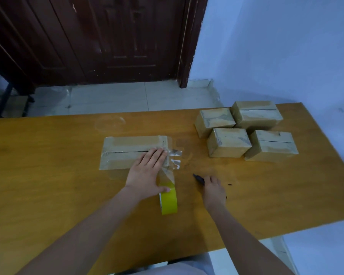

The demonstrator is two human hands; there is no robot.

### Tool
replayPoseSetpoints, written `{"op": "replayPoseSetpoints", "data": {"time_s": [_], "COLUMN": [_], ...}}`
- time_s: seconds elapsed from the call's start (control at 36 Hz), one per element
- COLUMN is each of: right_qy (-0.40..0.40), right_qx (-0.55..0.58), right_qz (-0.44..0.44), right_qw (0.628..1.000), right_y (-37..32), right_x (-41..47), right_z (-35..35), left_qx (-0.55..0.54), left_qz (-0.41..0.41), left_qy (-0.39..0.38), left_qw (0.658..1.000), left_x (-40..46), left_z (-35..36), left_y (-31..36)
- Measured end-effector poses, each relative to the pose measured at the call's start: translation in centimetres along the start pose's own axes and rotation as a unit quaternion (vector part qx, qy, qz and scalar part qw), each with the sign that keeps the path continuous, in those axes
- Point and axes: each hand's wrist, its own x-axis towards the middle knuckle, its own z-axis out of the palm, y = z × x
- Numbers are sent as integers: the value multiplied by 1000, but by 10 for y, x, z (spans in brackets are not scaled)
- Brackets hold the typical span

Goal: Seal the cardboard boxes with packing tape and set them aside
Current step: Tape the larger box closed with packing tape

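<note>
Cardboard box (pixel 134 150) lies mid-surface (pixel 48 165), left grip (pixel 147 171) pressed flat on its right end, fingers straight; clear tape trails to the yellow roll (pixel 168 201); right grip (pixel 213 188) curls round a dark cutter (pixel 198 178), blade indistinct; four taped boxes (pixel 246 132) cluster far right.

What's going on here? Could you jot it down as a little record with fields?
surface: wooden table
box being sealed: long cardboard box, tape strip still joined to roll
left hand: flat on the box's right end
tape roll: yellow, on edge by the left thumb
right hand: grips a dark cutter
set aside: four taped boxes, far right
</note>
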Motion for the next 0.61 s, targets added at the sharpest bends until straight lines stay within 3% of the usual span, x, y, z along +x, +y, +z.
{"op": "replayPoseSetpoints", "data": {"time_s": [0.06, 0.11, 0.19, 0.22, 0.28, 0.5, 0.61], "right_qy": [50, 75, -49, -101, -171, -118, -77], "right_qx": [49, 207, 512, 568, 603, 606, 574], "right_qz": [-7, -27, -23, -22, -40, -90, -115], "right_qw": [998, 975, 857, 816, 778, 782, 807], "right_y": [-4, -14, -38, -46, -56, -63, -62], "right_x": [0, -3, -16, -19, -22, -24, -30], "right_z": [8, 9, -8, -13, -17, -11, -5], "left_qx": [-4, 1, 6, 4, -5, -74, -101], "left_qz": [-1, -3, -4, -2, 4, 2, -39], "left_qy": [-1, -3, -1, 3, 11, 30, 69], "left_qw": [1000, 1000, 1000, 1000, 1000, 997, 992], "left_x": [1, 1, 1, 1, 0, 3, 6], "left_z": [1, 0, 0, 0, 2, 6, 12], "left_y": [-1, 0, 1, 2, 1, -5, -1]}}
